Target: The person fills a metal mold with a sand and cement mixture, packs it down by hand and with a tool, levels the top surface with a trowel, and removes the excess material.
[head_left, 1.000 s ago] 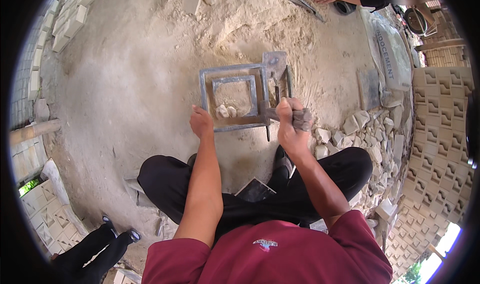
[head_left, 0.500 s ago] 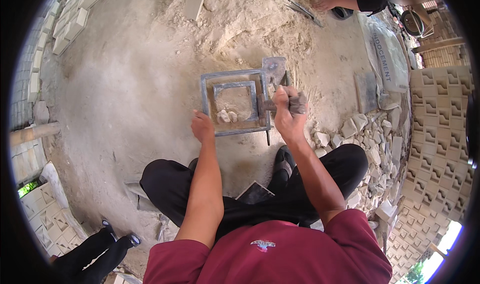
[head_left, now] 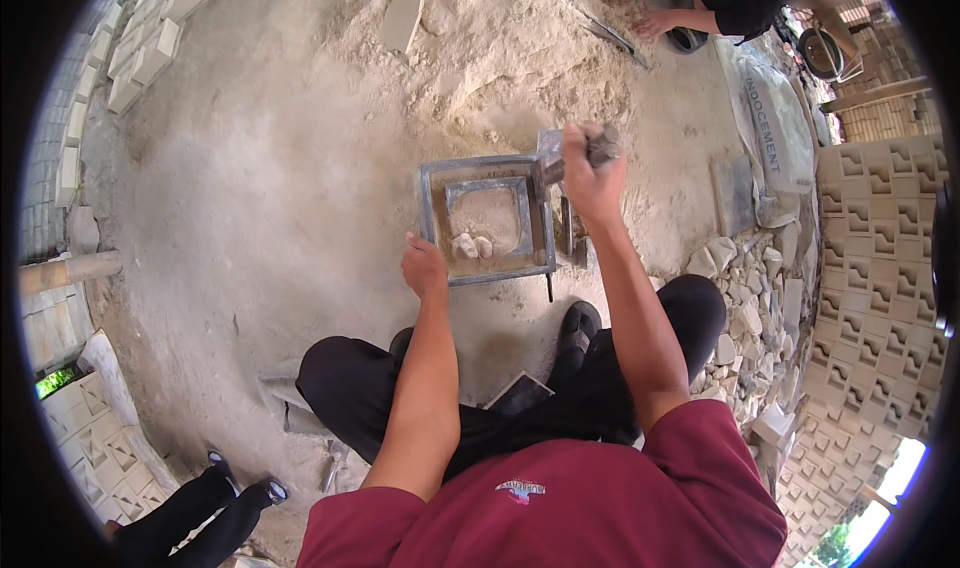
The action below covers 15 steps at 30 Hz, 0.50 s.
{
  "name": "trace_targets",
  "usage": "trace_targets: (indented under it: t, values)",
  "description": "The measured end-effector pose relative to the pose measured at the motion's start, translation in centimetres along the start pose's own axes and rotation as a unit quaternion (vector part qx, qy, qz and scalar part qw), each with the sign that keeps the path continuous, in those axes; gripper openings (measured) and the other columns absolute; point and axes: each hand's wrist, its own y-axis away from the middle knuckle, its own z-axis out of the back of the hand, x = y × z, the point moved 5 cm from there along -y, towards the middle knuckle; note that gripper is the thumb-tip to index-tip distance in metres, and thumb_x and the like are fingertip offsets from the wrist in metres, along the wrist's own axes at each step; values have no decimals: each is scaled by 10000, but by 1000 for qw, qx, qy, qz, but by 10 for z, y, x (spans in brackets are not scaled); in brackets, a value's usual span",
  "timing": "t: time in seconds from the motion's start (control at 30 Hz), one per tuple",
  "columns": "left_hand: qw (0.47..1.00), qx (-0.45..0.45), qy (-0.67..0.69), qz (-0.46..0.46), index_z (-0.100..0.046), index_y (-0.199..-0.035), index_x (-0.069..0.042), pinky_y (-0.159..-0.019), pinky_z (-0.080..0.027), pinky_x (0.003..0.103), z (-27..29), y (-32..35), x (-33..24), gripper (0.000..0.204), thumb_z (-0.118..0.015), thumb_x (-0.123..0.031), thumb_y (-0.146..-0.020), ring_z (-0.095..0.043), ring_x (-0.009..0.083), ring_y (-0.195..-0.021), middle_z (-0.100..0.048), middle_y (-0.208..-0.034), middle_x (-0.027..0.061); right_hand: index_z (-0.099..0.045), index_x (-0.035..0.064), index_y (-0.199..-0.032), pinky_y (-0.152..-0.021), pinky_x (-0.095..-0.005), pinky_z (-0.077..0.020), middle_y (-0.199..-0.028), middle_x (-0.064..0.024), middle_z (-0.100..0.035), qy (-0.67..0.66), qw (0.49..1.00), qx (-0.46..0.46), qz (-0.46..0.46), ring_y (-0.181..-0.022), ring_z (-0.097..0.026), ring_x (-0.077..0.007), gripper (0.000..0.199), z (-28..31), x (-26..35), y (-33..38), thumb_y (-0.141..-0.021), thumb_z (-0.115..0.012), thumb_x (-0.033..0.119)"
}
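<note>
Mould (head_left: 488, 220) on the sandy ground, just ahead of the person's feet | holds sand and a few pale lumps (head_left: 468, 245) at its near inner edge | left hand (head_left: 425, 268) loosely curled at mould's near-left corner | right hand (head_left: 590, 173) fisted on grey clump (head_left: 603, 146) above mould's right side | risk: clump may crumble outside the frame; mould may shift if unsteadied.

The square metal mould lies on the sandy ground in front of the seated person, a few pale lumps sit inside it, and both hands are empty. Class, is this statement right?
Not quite. The head view shows the right hand gripping a grey tool above the far right corner of the square metal mould; only the left hand is empty, at the near edge. The pale lumps do lie inside.
</note>
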Motion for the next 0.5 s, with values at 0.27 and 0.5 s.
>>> trace_targets:
  t: [0.27,0.5]
  values:
    - [999,40,0,23,-658,-921,101,-851,-454,556,3,6,8,678,-260,-444,-987,-599,497,-938,-643,-934,322,-498,11,-640,-468,-316,-317,-541,-8,-430,118,983,6,140,-515,-365,-92,329,-20,52,7,-923,-579,157]
    - [1000,15,-11,17,-662,-883,105,-824,-474,553,2,2,2,687,-259,-441,-989,-610,495,-904,-648,-919,318,-489,31,-644,-472,-288,-291,-555,44,-400,-84,994,17,-68,-552,-352,-52,353,-13,8,8,-948,-565,194]
